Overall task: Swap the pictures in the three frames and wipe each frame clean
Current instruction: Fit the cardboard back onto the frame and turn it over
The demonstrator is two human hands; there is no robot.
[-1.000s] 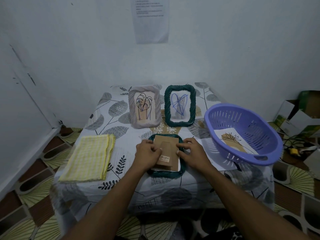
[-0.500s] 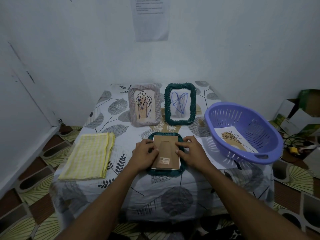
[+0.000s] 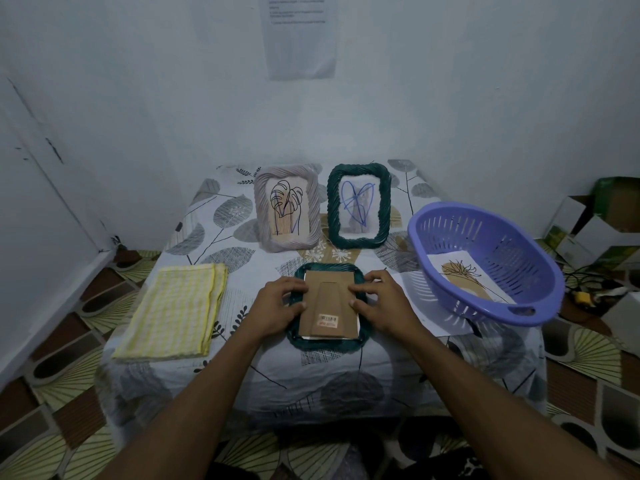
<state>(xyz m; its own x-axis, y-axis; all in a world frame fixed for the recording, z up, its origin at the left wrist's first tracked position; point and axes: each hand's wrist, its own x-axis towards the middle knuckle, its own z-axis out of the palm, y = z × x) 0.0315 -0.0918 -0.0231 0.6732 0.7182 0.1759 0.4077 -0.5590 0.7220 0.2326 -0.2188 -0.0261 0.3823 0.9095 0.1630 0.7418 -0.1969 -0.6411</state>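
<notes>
- Pinches the left edge of the cardboard backing board [image 3: 329, 296] with the bent fingers [image 3: 294, 285] and thumb of the left hand [image 3: 277, 308]: grasping, not clenched on nothing.
- Mirrors that hold at the right edge with the right hand [image 3: 386, 304], fingertips curled onto the board, thumb lower on the same edge.
- Between the two sets of fingers: the board itself, seated in the back of the face-down green frame [image 3: 327, 344], flat on the cloth-covered desk [image 3: 311, 379], with fold-out stand and barcode sticker [image 3: 328, 320] uppermost.
- Cannot tell whether any tabs lock the board, nor whether this is seating it or freeing it.
- Probably light and stiff, this board, yet thin enough to crease. Likely a glass pane beneath, so fragile.
- Best to take hold at the side edges, as now, or at the near edge, beside a pale sliver just under the board.
- Best to lift evenly and pin down the woven rim, probably grippy rather than slick.
- Left of the left fingers, well apart: a folded yellow cloth [image 3: 176, 310], presumably for the wiping.
- Beyond the fingers, upright and side by side: a grey frame [image 3: 286, 211] with a leaf drawing and a standing green frame [image 3: 359, 204] with a blue line drawing.
- Right of the right fingers: a purple basket [image 3: 540, 271] with a loose picture [image 3: 464, 277] inside, set on a white sheet [image 3: 443, 327].
</notes>
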